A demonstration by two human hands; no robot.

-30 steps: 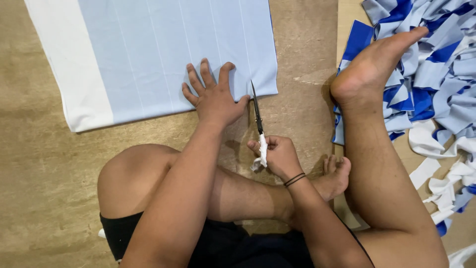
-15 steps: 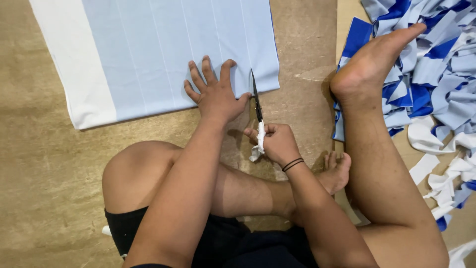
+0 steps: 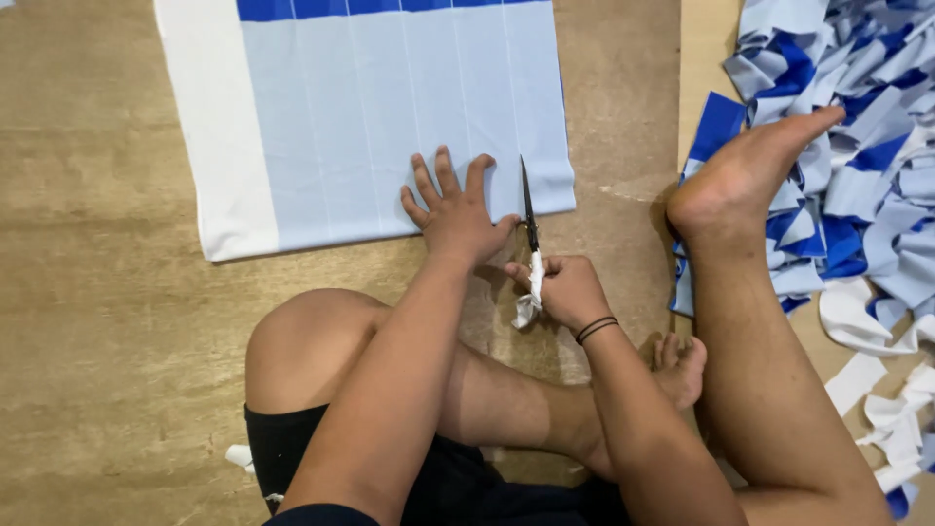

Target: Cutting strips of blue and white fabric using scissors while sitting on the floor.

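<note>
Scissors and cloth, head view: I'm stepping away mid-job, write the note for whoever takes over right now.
Left hand: flat on the light blue cloth, pinning its near edge to the floor.
Right hand: gripping the scissors, handle wrapped in white cloth, blades at the cloth's near edge beside the left hand.
Done: a pile of blue and white strips lies to the right, by the foot.
Left: the cloth shows lengthwise lines; its right-hand strip is under the blades.

Flat pale-blue cloth, cloth-wrapped scissors at its near edge
</note>
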